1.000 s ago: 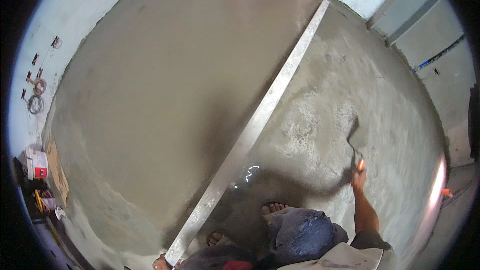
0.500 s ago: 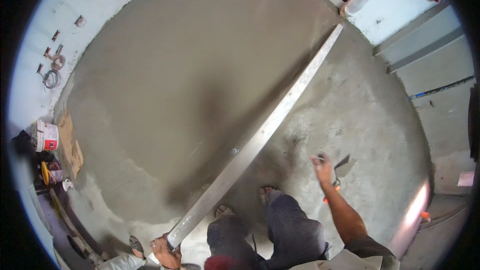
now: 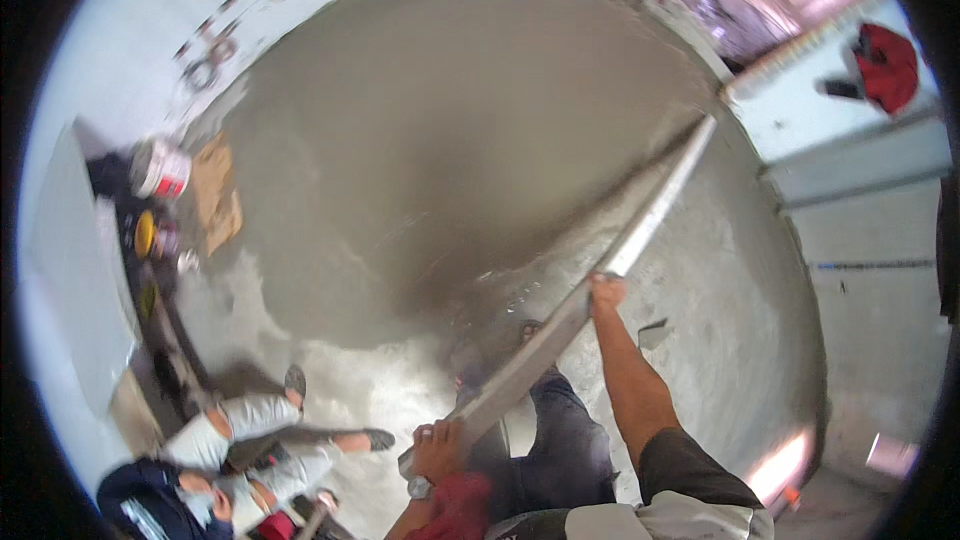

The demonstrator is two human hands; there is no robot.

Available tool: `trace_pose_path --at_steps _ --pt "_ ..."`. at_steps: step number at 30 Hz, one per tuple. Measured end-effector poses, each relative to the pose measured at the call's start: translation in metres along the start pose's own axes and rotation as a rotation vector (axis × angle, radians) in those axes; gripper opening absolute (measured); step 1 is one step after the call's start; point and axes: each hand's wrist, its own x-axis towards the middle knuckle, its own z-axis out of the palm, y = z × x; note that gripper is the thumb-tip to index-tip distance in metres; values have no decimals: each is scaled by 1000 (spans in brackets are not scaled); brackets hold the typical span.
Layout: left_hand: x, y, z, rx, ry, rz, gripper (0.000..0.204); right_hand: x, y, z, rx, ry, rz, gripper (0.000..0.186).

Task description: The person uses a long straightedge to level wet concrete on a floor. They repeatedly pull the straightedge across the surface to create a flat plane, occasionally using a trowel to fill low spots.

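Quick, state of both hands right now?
Left hand: closed on the bar, by its near end.
Right hand: closed on the same bar, farther along.

This building site shows a wet cement floor (image 3: 400,120) and coiled wires (image 3: 201,76).

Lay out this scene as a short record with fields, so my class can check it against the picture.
Held object: long pale bar, slanting from lower middle to upper right
Left hand: fingers closed over the bar near its closer end
Right hand: gripping the bar farther along
Floor: grey, mostly smooth
Lying right of the right forearm: flat grey tool, partly hidden
Left side: white bucket beside torn brown sheet
Other person: lower left, posture unclear
Upper right: red cloth against pale wall
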Motion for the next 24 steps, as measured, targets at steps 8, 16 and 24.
trace_pose_path --at_steps 8,16,24 --pt "-118 -8 -42 -288 -371 -500 58 -175 -46 -34 367 -62 -49 67" --pt "-179 102 22 -326 -184 -834 55 -191 -69 -3 182 -253 -341 73" --pt "-155 295 91 -200 60 -1098 53 -234 -150 -30 -272 -676 -699 61"
